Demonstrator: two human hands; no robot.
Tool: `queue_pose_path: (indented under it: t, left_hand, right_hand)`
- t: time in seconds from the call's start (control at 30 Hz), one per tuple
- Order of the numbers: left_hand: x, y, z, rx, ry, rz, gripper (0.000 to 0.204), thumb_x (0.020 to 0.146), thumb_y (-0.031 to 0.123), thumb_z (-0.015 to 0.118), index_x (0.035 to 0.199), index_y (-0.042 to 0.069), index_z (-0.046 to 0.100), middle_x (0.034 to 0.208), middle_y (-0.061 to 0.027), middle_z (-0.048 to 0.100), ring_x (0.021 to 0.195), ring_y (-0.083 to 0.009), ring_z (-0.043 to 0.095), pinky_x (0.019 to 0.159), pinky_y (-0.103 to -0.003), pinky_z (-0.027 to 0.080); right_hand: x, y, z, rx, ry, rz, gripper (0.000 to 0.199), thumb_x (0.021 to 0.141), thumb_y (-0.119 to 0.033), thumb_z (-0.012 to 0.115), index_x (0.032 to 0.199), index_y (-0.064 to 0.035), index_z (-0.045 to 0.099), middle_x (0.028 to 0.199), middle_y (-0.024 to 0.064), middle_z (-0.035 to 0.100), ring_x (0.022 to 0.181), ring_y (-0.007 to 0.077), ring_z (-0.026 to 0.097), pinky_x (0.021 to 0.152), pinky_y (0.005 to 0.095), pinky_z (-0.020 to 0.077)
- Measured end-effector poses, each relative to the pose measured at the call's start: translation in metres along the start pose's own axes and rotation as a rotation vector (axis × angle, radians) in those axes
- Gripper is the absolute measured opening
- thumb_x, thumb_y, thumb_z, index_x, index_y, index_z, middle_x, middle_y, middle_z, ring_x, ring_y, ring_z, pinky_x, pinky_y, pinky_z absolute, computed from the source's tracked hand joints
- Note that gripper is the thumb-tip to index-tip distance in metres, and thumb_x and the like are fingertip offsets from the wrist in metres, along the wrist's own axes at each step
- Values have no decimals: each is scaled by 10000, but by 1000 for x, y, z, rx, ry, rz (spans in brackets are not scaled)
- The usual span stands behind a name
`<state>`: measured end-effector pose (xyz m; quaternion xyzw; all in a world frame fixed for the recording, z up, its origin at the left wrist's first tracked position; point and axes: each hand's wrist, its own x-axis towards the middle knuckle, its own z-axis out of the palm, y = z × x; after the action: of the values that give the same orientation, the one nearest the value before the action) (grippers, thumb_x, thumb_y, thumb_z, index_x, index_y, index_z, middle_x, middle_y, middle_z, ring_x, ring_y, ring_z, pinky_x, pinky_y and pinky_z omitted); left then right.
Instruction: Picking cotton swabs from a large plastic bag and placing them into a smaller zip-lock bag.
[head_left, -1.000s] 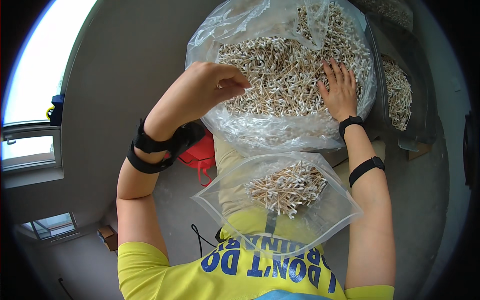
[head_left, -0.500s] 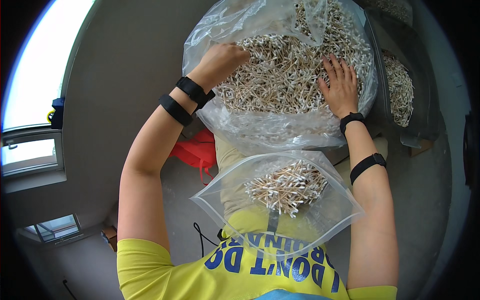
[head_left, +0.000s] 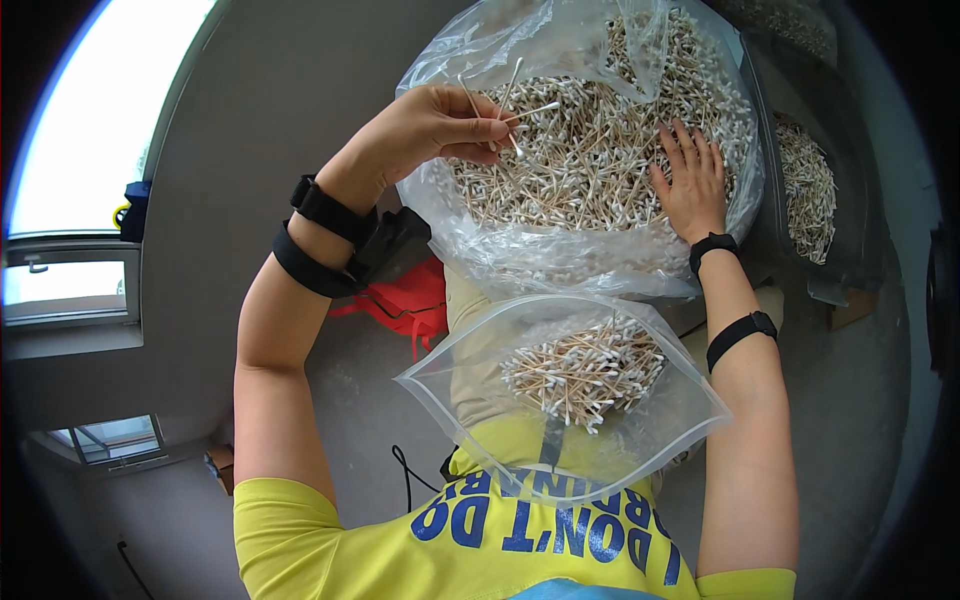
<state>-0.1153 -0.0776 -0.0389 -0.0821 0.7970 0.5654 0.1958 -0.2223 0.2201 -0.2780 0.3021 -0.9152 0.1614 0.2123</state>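
The left hand [head_left: 430,125] had come up out of the large clear bag [head_left: 600,260], where half a second before it had been dug into the heap; now its fingers were pinched together on a few cotton swabs [head_left: 505,100] lifted just above the pile, their white tips fanning out past the fingertips. That suggested a small batch had been picked and was ready to go somewhere else. The right hand [head_left: 690,180] had not moved: it lay flat, fingers spread apart and holding nothing, on the swabs at the near right side of the large clear bag. That bag was heaped with wooden-stemmed swabs, its plastic rim crumpled up at the far side. Just nearer the person than the large bag, resting on the lap, sat a smaller clear pouch [head_left: 690,410], its mouth open toward the big bag and holding a modest bunch of swabs [head_left: 585,370] lying roughly side by side. To the right of the large bag stood a dark bin [head_left: 860,250] with more swabs in it. A red bag [head_left: 405,300] lay on the floor below the large bag's left edge.
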Motion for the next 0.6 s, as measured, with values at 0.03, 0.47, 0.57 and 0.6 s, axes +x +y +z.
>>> queue_pose_path:
  t: [0.03,0.47,0.57,0.6]
  left_hand:
    - [-4,2,0,-76,-24,-8,276,926,195,698,1114,-7,683,989,-105,719,870,-163,713,852,-308,596]
    - [-89,62,55,-196,-184,108,182,869,56,733,1026,-27,691,913,-151,727,827,-209,718,754,-312,592]
    - [-107,59,91,68,-284,109,180,824,-16,755,996,-53,714,941,-141,740,887,-205,730,809,-294,599]
    - [-109,57,101,93,-290,33,186,836,-7,747,1016,-40,716,946,-129,743,888,-196,729,808,-296,596]
  right_hand:
    - [0,0,-1,-3,-1,-1,585,949,-373,560,1490,-233,386,1527,44,381,1378,305,380,1179,508,235]
    - [0,1,1,-35,-12,-1,573,959,-392,545,1487,-229,392,1522,46,393,1375,307,387,1180,501,230]
    - [0,4,6,-36,13,-17,567,964,-402,541,1486,-238,394,1518,42,400,1374,305,386,1178,501,234]
    - [-2,5,6,-38,31,-17,557,969,-411,533,1484,-248,397,1513,39,410,1373,301,391,1177,501,236]
